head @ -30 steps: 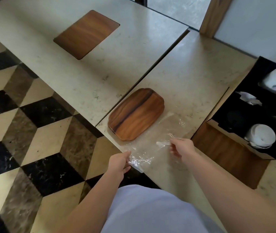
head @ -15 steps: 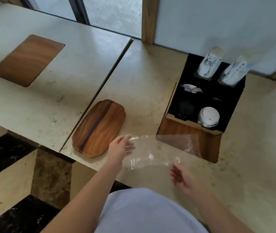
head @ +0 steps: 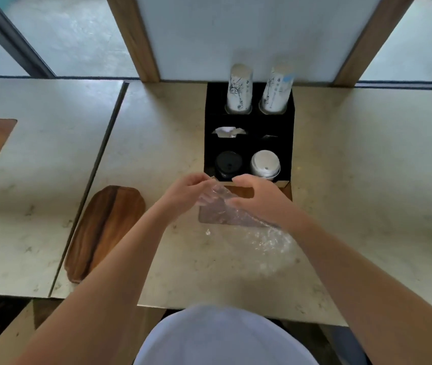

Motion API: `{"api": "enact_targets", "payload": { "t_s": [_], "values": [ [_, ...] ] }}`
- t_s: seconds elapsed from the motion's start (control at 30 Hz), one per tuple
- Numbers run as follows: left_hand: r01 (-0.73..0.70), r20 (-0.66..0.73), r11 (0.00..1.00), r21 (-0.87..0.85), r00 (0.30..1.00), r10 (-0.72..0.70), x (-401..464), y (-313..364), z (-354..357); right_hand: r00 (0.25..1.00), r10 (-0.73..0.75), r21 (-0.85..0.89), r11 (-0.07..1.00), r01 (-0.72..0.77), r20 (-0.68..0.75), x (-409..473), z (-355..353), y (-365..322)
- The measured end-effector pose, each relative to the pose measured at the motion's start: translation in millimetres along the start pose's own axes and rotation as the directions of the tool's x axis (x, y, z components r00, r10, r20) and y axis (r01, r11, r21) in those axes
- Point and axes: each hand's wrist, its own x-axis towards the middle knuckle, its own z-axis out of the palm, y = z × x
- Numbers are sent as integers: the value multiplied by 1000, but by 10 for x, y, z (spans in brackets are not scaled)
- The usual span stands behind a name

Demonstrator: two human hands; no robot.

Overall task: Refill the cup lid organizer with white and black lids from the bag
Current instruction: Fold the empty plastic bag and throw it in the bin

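A black cup lid organizer [head: 249,127] stands on the beige counter against the wall. Its front left slot holds black lids [head: 228,164] and its front right slot holds white lids [head: 265,165]. Just in front of it, my left hand [head: 185,192] and my right hand [head: 259,196] both pinch a clear, empty-looking plastic bag [head: 238,214], lifted off the counter. The bag hangs crumpled between them and trails down to the right.
Two stacks of patterned paper cups [head: 238,88] stand in the organizer's back slots, with white napkins [head: 228,131] in a middle slot. A wooden tray [head: 104,230] lies on the counter to the left. A seam [head: 98,164] splits the counter.
My view has swung right and now faces the organizer squarely. Both hands have lifted the bag off the counter and brought it together in front of the organizer.
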Motion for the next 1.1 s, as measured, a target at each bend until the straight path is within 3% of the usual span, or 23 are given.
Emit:
{"api": "enact_targets", "payload": {
  "t_s": [0.13, 0.27, 0.37, 0.53, 0.63, 0.83, 1.1],
  "values": [
    [-27, -23, 1000, 7, 999, 27, 193, 169, 79, 993, 33, 44, 998, -38, 117, 111, -84, 178],
    [-63, -104, 998, 14, 993, 64, 315, 249, 89, 985, 129, 313, 936, -159, 114, -125, -23, 542],
    [-64, -70, 998, 1, 995, 64, 373, 305, 93, 977, 195, 435, 875, -214, 89, -368, 80, 756],
    [96, 26, 992, -81, 995, -94, 263, 97, 148, 942, 322, 687, 664, -294, 93, -657, 230, 982],
    [219, 117, 932, -287, 974, -193, 116, -186, 249, 908, 410, 793, 524, -312, 86, -727, 298, 1012],
    [219, -62, 818, -532, 953, -295, -23, -488, 570, 872, 476, 838, 426, -339, 111, -772, 465, 1073],
    [217, -192, 863, -457, 923, -334, 99, -516, 707, 853, 499, 812, 429, -396, 153, -808, 661, 1164]
  ]
}}
